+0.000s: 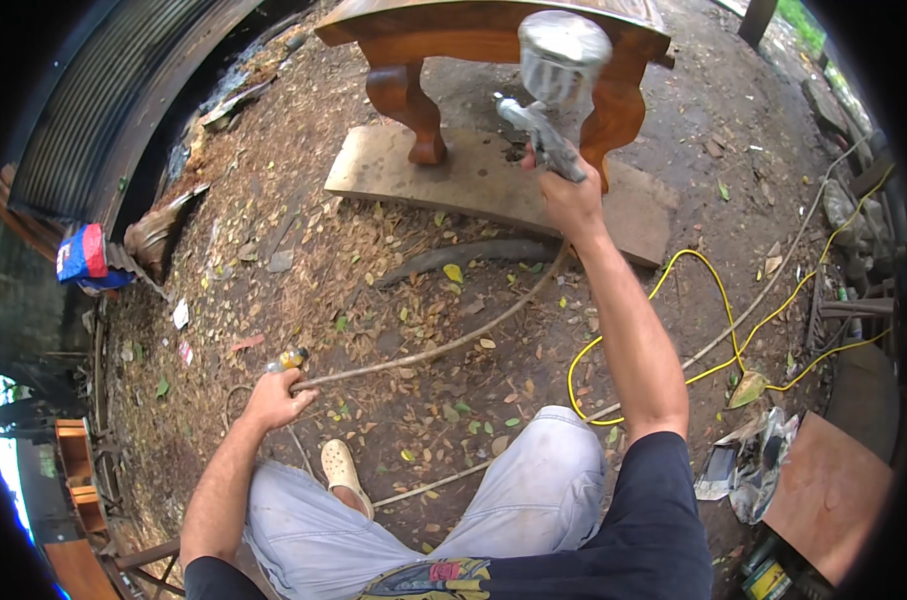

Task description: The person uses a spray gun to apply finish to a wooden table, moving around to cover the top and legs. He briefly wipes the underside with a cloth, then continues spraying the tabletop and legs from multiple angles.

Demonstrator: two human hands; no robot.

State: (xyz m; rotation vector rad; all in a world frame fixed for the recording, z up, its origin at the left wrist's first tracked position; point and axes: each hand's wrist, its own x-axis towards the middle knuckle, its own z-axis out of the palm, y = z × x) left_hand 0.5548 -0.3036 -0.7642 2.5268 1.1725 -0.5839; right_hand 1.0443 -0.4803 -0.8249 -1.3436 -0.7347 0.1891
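My right hand is closed round the handle of a spray gun, with a whitish, paint-smeared cup on top. The gun is held in front of a varnished reddish-brown wooden table with curved legs. A thin hose sags from below my right hand across to my left hand, whose fingers are closed round it. At the far side of that hand shows a small clear thing with a yellow-orange end, its kind unclear.
Under the table legs lies a flat board. A yellow cord loops over the leaf-strewn dirt at the right, beside a pale hose. Corrugated metal and a blue-red bag are at the left, a plywood piece lower right.
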